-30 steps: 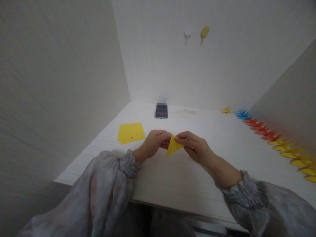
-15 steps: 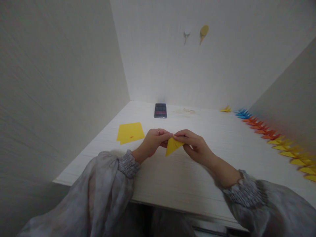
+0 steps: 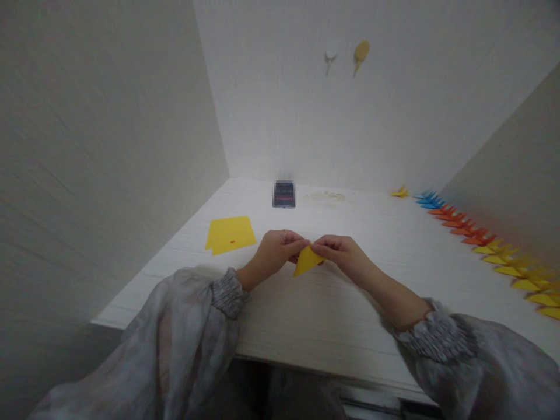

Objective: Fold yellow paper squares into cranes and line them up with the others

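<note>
Grey gathered sleeves (image 3: 184, 309), two: nearest items, cuffs snug above the wrists, which probably keeps cloth off the paper.

Table (image 3: 315, 332), white, streaked: its front edge lies under the forearms.

Folded yellow paper (image 3: 307, 261), one: between the two hands, centre, a point hanging toward the person; whether that point touches the table cannot be told.

Left hand (image 3: 280, 251), with ring: pinching the paper near its upper corner by thumb and fingers—apparently to steady it.

Right hand (image 3: 343, 252): thumb and fingers closed on the opposite side of the same corner, thumb on top; a two-sided pinch likely gives control over a small crease.

Folded paper figures (image 3: 520, 274), one row along the right wall: yellow nearest, then orange-red, then blue; presumably grouped by colour and kept clear of the elbows.

Yellow sheets (image 3: 230, 232), overlapping, flat: just beyond the left forearm, seemingly for easy reach—small orange mark on top.

Dark object (image 3: 284, 194), pixelated: near the back wall, identity unclear.

Lone yellow figure (image 3: 400, 192): far right, apart from the row.
</note>
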The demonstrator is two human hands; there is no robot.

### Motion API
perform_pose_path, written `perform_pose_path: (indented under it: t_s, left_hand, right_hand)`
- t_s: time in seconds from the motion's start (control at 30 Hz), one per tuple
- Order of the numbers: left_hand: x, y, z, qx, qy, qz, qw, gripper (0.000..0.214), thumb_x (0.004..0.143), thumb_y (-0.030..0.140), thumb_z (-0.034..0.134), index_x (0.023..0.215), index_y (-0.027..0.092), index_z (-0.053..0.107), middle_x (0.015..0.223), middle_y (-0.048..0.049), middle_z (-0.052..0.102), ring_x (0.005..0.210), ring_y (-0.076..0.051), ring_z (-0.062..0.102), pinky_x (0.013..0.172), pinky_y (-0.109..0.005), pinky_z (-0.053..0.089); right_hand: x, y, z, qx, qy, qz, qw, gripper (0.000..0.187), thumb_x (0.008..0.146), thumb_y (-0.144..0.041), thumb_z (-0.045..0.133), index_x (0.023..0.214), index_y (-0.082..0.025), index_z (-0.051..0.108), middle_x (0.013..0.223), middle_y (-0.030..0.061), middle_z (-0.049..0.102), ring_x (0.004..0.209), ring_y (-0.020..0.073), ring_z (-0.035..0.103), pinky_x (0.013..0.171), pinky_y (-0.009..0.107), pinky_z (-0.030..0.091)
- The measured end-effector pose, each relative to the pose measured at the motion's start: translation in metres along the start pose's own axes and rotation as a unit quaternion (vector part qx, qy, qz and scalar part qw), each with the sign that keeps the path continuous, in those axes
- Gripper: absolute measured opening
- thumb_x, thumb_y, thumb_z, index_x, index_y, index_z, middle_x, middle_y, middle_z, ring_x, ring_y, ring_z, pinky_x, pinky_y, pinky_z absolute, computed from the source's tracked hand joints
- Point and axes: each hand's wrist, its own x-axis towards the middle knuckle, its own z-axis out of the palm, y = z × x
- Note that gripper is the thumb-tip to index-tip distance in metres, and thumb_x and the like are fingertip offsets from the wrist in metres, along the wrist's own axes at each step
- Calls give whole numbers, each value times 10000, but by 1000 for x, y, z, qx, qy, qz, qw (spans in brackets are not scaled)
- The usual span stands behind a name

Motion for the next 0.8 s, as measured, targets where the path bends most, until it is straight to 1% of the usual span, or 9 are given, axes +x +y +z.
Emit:
perform_pose_path:
  t_s: [0.1, 0.23, 0.43, 0.63, 0.8]
  left_hand:
    - [1, -2, -1, -32, -17, -5, 999, 203, 688, 321, 603, 673, 119, 604, 624, -24, 652, 547, -110, 608, 536, -237, 521]
    - [2, -4, -1, -56, -35, -17, 998, 223, 705, 337, 588, 665, 118, 589, 627, -33, 657, 547, -110, 610, 521, -226, 514]
    - [3, -4, 0, -57, -25, -29, 998, 218, 692, 328, 605, 663, 115, 575, 620, -24, 643, 542, -99, 599, 526, -231, 514]
    - [1, -3, -1, -42, -39, -26, 998, 190, 687, 301, 608, 722, 114, 609, 684, -32, 648, 578, -96, 601, 537, -220, 510]
    - [1, -3, -1, -48, -34, -31, 998, 153, 677, 264, 614, 716, 117, 602, 676, -26, 638, 569, -94, 597, 527, -219, 507]
  right_hand:
    - [-1, -1, 1, 22, 7, 3, 1000, 187, 681, -329, 597, 655, -144, 609, 585, -7, 564, 524, 81, 477, 532, 235, 380]
    - [-1, -4, 4, 25, 20, 6, 999, 183, 672, -320, 602, 631, -142, 598, 565, -14, 548, 514, 78, 463, 520, 233, 373]
    - [-1, -4, 4, 10, 27, 3, 1000, 178, 671, -317, 602, 631, -144, 593, 564, -14, 547, 519, 82, 462, 522, 235, 368]
    - [-1, -3, 3, 3, 24, -16, 1000, 188, 677, -327, 595, 634, -144, 586, 569, -13, 539, 525, 82, 456, 522, 231, 359]
    - [-1, -1, 4, -8, 20, -18, 1000, 200, 677, -349, 592, 643, -152, 590, 579, -7, 546, 533, 90, 463, 526, 237, 360]
